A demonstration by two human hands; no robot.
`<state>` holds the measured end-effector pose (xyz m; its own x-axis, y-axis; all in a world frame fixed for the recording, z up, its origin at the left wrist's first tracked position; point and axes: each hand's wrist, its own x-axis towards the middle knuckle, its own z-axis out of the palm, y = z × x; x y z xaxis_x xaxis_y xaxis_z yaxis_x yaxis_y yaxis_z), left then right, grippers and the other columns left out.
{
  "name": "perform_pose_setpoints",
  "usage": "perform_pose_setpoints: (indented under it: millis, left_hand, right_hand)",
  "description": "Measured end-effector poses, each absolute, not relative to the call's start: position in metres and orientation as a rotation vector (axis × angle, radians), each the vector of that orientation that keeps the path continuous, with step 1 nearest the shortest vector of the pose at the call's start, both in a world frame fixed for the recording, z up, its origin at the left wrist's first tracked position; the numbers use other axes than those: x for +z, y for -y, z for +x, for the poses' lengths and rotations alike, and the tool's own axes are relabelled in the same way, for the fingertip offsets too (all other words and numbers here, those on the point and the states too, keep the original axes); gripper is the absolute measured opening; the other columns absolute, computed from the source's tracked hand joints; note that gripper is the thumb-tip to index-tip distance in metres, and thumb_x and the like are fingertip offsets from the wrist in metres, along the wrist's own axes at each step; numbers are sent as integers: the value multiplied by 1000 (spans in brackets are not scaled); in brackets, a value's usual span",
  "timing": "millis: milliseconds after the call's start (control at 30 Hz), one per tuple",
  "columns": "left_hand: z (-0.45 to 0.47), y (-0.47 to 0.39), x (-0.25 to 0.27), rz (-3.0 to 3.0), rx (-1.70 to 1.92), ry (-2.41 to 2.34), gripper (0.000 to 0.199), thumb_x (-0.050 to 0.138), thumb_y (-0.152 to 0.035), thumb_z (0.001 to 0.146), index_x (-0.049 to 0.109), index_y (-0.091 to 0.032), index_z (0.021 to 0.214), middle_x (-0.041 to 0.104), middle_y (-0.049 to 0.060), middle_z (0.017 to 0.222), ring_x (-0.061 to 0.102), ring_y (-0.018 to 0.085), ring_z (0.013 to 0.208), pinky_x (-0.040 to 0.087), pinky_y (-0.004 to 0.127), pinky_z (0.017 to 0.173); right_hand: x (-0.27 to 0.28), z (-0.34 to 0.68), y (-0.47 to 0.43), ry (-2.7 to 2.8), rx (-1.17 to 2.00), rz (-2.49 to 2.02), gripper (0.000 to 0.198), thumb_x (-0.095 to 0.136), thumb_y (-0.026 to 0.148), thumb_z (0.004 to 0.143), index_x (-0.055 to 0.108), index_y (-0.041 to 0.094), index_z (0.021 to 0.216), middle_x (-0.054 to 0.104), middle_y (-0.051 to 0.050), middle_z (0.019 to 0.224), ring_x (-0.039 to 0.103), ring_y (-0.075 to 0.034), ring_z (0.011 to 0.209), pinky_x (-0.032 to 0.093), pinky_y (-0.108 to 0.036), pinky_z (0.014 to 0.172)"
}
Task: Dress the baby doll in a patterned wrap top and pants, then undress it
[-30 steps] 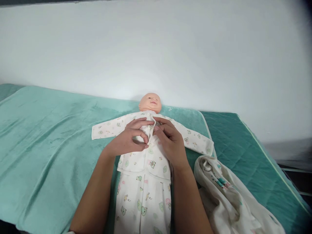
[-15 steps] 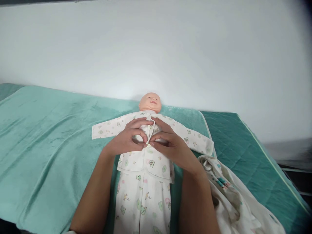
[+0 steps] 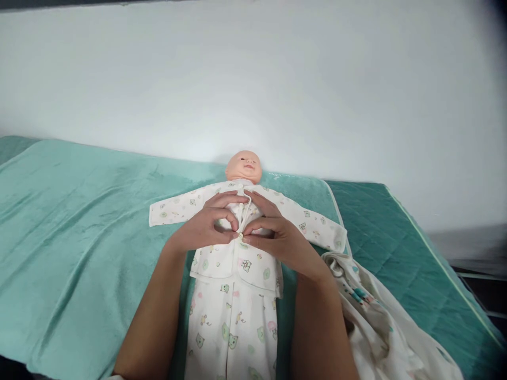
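Note:
A baby doll (image 3: 244, 165) lies on its back, dressed in a white printed jacket (image 3: 222, 262) with long sleeves spread to both sides. Matching printed trousers (image 3: 247, 332) cover its lower half. Over the doll's chest, my left hand (image 3: 212, 224) pinches the front edge of the jacket between thumb and forefinger. My right hand (image 3: 275, 232) pinches the opposite edge, its fingertips close to the left ones. Between them sits a small pale button (image 3: 241, 236) at the jacket's front opening. The fingers partly cover the button, and whether it is through its buttonhole I cannot tell.
Under the doll is a light green blanket (image 3: 99, 237), over a darker quilted green mat (image 3: 388, 227) at the right. A crumpled white printed cloth (image 3: 380, 316) lies beside my right forearm. Behind the bed rises a white wall (image 3: 253, 79).
My thumbs and forefingers have shifted very slightly around the button, and the right fingertips sit a little closer over it. The doll and the cloth have stayed in place.

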<state>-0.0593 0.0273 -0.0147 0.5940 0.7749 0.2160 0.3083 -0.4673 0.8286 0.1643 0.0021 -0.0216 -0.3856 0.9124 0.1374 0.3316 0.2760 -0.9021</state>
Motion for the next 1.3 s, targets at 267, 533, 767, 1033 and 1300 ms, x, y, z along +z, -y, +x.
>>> perform_pose_setpoints:
  millis: [267,533,767,1033,1300]
  left_hand:
    - [-63,-28,-14,1936,717,-829,10,68,-32,88,76,-26,85,48,2,155,25,32,154,56,44,100]
    - [-62,-27,-14,1954,713,-833,13,74,-27,83,73,-29,96,45,0,157,22,31,155,52,47,106]
    - [-59,-27,-15,1996,759,-841,8,76,-27,82,71,-26,89,48,2,154,27,31,153,45,50,113]
    - [-59,-29,-20,1943,767,-808,9,76,-31,83,73,-24,87,48,2,154,27,29,152,53,44,106]
    - [-55,-26,-9,2066,648,-911,11,72,-34,85,74,-24,83,45,0,157,30,32,151,35,54,121]
  right_hand:
    - [-24,163,-5,1865,1065,-1112,11,73,42,85,76,33,79,37,10,161,25,-29,154,26,-54,124]
    - [-23,161,-4,1803,1073,-1171,9,74,39,84,74,30,82,36,6,162,28,-29,153,34,-51,120]
    - [-22,156,-4,1833,1035,-1144,16,71,44,87,72,29,83,38,3,161,28,-29,152,34,-51,119]
    - [-21,142,-1,1797,875,-1245,26,64,41,91,63,24,71,44,-1,157,35,-28,149,37,-49,115]
    - [-21,128,1,1621,674,-1435,18,61,35,90,58,23,77,57,-11,143,53,-30,134,50,-45,95]
